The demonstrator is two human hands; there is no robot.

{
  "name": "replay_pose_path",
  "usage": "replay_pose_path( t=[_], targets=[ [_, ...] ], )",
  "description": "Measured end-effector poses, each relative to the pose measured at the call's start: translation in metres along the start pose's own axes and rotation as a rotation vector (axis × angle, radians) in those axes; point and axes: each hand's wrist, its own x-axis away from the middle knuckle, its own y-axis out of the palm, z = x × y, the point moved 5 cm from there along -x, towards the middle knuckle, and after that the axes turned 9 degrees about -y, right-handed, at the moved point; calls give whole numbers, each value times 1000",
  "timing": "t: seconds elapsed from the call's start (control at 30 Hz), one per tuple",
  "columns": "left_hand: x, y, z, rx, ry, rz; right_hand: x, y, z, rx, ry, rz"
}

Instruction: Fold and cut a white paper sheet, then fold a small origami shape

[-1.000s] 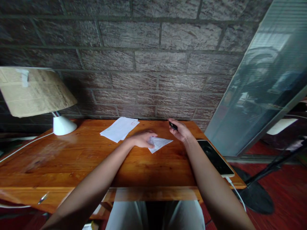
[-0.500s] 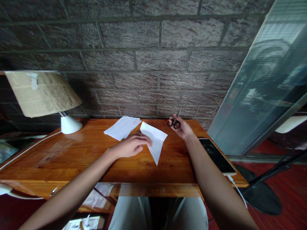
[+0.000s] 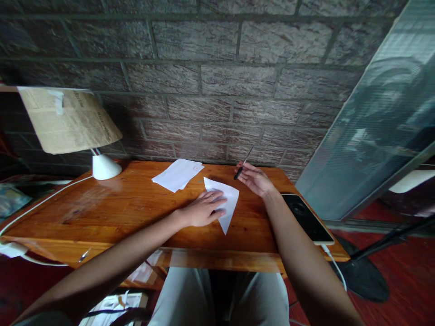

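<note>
My left hand (image 3: 205, 208) lies flat on a white sheet of paper (image 3: 231, 198) folded into a triangular, kite-like shape, its fingers stretched over the paper's left and middle part. One tip of the paper points toward me. To the right of it, just above the desk, my right hand (image 3: 255, 179) holds black-handled scissors (image 3: 239, 172). Their thin blades point up toward the wall, and the handles are seen edge-on. A stack of white papers (image 3: 177, 174), the top one with a small red mark, rests behind my left hand.
A lamp (image 3: 105, 167) with a newsprint shade stands at the desk's left. On the right edge of the wooden desk (image 3: 129, 203) lies a tablet-like device (image 3: 307, 219) with a white cable (image 3: 335, 265). A brick wall rises behind.
My left hand has slid right, farther over the folded paper, and flattened. The scissors have turned in my right hand, from handle loops facing me to edge-on. The view has shifted slightly.
</note>
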Motion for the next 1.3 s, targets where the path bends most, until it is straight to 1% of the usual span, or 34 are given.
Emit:
replay_pose_path(
  t=[0.1, 0.2, 0.3, 0.37, 0.47, 0.5, 0.57, 0.7, 0.77, 0.8, 0.83, 0.9, 0.97, 1.0, 1.03, 1.07, 1.13, 1.23, 1.3],
  targets=[
    [6, 2, -5, 4, 7, -40, 0, 0, 2, 4, 39, -32],
    [10, -6, -8, 46, 57, -71, 0, 1, 4, 25, 61, -62],
    [9, -17, -10, 101, 132, -79, -1, -2, 5, 77, 71, -52],
    [7, -22, -16, 116, 98, -17, -2, -6, 7, 119, 85, -18],
    [4, -20, -26, 91, -39, 96, -2, -9, 10, 164, 104, 10],
    [4, -17, -29, 78, -75, 107, -2, -9, 11, 173, 105, 10],
    [5, -10, -32, 54, -110, 92, -2, -8, 12, 188, 101, 0],
    [5, -4, -35, 50, -87, 49, -1, -3, 14, 260, 121, -6],
    [4, -6, -36, 55, -67, 37, -1, -3, 14, 386, 104, -8],
    [4, -7, -37, 58, -56, 31, -1, -3, 13, 491, 74, -14],
    [4, -8, -37, 64, -45, 25, -2, -4, 11, 627, 35, -24],
    [5, -10, -38, 87, -33, 12, -2, -8, 7, 981, -27, -49],
    [7, -11, -40, 107, -54, 10, -3, -14, 3, 1345, -47, -57],
    [7, -12, -42, 110, -77, 12, -3, -17, 1, 1476, -44, -50],
    [8, -12, -43, 109, -104, 16, -2, -21, 0, 1558, -37, -45],
    [9, -12, -45, 105, -131, 21, -2, -24, -2, 1593, -30, -44],
    [9, -13, -47, 100, -169, 29, -2, -28, -2, 1576, -18, -62],
    [10, -12, -49, 98, -180, 34, -3, -30, 2, 1510, -19, -113],
    [9, -12, -48, 87, -173, 25, -4, -28, 6, 1451, -47, -154]
  ],
)
